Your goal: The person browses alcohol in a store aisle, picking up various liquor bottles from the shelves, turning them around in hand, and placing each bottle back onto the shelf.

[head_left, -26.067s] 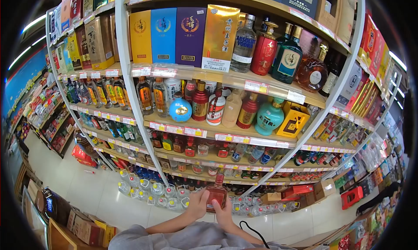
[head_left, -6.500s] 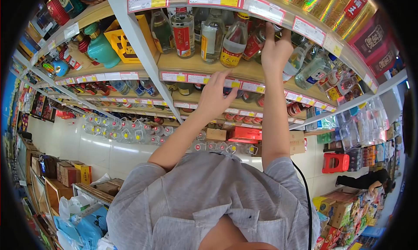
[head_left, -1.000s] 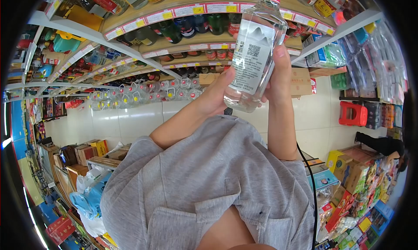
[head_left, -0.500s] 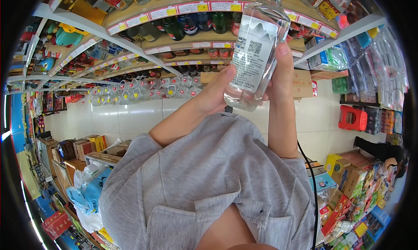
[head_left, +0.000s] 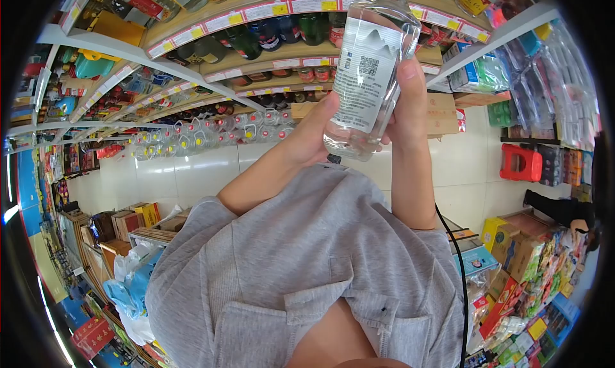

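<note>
A clear glass bottle (head_left: pixel 366 80) with a red cap is held up before the shelves, slightly tilted. Its white back label, with small print and a QR code, faces me. My left hand (head_left: pixel 312 132) grips the lower left side, thumb along the glass. My right hand (head_left: pixel 410 102) wraps the right side, thumb pressed near the label's edge. Most fingers of both hands are hidden behind the bottle. The bottle's top reaches the upper edge of the view.
Shelves (head_left: pixel 282 65) with price tags and dark bottles stand ahead. Large clear jugs (head_left: pixel 205 134) line the floor to the left. A red stool (head_left: pixel 520 163) and a person's dark sleeve (head_left: pixel 556 208) are at right. Cartons (head_left: pixel 442 115) sit behind my right hand.
The bottle and both hands have shifted slightly left and up in view. My grip looks the same, and the label still faces me.
</note>
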`<state>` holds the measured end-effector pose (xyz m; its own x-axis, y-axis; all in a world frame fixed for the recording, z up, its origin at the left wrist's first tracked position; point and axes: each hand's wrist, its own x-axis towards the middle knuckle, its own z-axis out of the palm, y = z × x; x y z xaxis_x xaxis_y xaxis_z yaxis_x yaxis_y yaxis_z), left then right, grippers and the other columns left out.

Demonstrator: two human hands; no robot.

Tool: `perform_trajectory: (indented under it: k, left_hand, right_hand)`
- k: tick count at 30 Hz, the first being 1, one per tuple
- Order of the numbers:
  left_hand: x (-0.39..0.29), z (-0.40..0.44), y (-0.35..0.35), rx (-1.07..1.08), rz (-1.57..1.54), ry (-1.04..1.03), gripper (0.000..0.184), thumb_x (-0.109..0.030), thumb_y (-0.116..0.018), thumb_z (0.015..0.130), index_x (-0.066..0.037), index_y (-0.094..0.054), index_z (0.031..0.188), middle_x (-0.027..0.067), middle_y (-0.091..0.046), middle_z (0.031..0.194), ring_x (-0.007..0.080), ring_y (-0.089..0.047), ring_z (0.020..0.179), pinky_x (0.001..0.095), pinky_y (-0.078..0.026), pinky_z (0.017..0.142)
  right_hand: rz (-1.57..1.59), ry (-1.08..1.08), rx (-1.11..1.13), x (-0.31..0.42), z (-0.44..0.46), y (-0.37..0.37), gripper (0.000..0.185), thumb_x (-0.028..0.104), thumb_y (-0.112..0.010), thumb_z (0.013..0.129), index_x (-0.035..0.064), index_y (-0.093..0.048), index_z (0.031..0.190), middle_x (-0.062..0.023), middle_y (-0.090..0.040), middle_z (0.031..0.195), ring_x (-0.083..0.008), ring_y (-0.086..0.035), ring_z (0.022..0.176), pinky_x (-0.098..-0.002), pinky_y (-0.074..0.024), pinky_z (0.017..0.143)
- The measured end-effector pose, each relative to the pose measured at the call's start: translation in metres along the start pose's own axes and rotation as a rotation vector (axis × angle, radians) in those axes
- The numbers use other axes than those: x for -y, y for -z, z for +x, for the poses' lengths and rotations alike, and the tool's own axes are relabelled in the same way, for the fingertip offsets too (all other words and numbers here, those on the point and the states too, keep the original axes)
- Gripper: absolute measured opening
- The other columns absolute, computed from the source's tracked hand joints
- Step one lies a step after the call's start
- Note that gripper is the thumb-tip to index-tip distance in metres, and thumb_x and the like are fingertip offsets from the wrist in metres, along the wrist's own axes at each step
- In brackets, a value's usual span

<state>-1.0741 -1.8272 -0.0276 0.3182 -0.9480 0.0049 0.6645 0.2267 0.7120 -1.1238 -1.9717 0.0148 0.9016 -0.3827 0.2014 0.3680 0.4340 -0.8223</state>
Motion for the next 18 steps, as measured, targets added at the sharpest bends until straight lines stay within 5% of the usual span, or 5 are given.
perform_trajectory:
  k: [3,5,8,16,18]
  left_hand:
    - [0.001,0.003,-0.002,0.001,-0.004,0.016,0.094,-0.079,-0.041,0.090,-0.002,-0.045,0.143,0.0202,-0.060,0.127,0.0345,-0.066,0.102,0.0460,-0.055,0.087]
    - [0.002,0.006,0.002,0.055,-0.044,0.016,0.089,-0.073,-0.044,0.093,-0.001,-0.043,0.145,0.0217,-0.060,0.129,0.0356,-0.065,0.107,0.0467,-0.054,0.092]
    - [0.003,0.009,0.006,0.096,-0.078,0.050,0.086,-0.067,-0.049,0.094,0.000,-0.040,0.146,0.0234,-0.059,0.131,0.0366,-0.065,0.112,0.0472,-0.053,0.097]
    - [-0.001,0.015,-0.014,-0.030,0.022,0.101,0.096,-0.076,-0.055,0.083,-0.002,-0.047,0.143,0.0203,-0.062,0.124,0.0365,-0.066,0.102,0.0456,-0.054,0.088]
    - [0.002,0.018,-0.002,0.094,-0.083,0.061,0.086,-0.064,-0.054,0.091,0.001,-0.041,0.146,0.0233,-0.058,0.132,0.0366,-0.064,0.114,0.0488,-0.052,0.099]
  right_hand:
    - [-0.067,-0.011,0.038,0.009,-0.002,0.008,0.077,0.051,-0.063,0.091,-0.0009,-0.042,0.143,-0.0186,-0.066,0.123,-0.0185,-0.070,0.096,-0.0287,-0.0583,0.075]
    - [-0.173,0.019,-0.015,0.010,-0.003,0.004,0.097,0.069,-0.063,0.085,-0.0024,-0.039,0.146,-0.0185,-0.064,0.124,-0.0169,-0.068,0.095,-0.0276,-0.0577,0.072]
    - [-0.006,0.088,0.022,0.000,-0.006,0.020,0.071,0.044,-0.069,0.091,-0.0014,-0.045,0.140,-0.0129,-0.066,0.118,-0.0153,-0.067,0.098,-0.0282,-0.0556,0.081]
    - [-0.057,0.077,-0.062,0.005,-0.011,0.027,0.080,0.051,-0.073,0.086,-0.0015,-0.046,0.139,-0.0068,-0.064,0.113,-0.0076,-0.061,0.088,-0.0191,-0.0482,0.059]
    - [-0.071,0.088,-0.067,0.005,-0.010,0.027,0.081,0.051,-0.073,0.086,-0.0017,-0.046,0.140,-0.0066,-0.063,0.113,-0.0071,-0.061,0.088,-0.0186,-0.0473,0.057]
